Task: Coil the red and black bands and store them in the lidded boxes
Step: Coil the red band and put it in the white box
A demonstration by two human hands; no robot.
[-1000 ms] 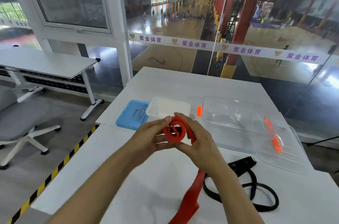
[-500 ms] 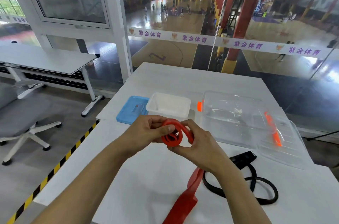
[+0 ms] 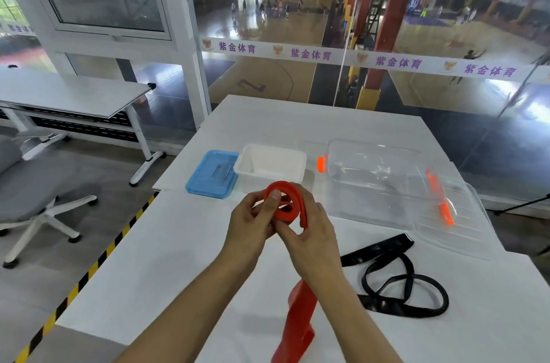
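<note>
We see a red band (image 3: 285, 208), a black band (image 3: 401, 288) and a white counter (image 3: 178, 243). The lid (image 3: 212, 173) is blue, its box (image 3: 270, 166) white; floor tape (image 3: 89, 270) is striped yellow-black.

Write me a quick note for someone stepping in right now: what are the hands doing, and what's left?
Left hand and right hand: both gripping the red band, part coiled; its tail hangs below to the table.
Black band: loose on the table, right side, untouched.
White box open, blue lid beside it; clear box open, its lid alongside.
Left: finish red coil, coil black, box both, close lids.
</note>
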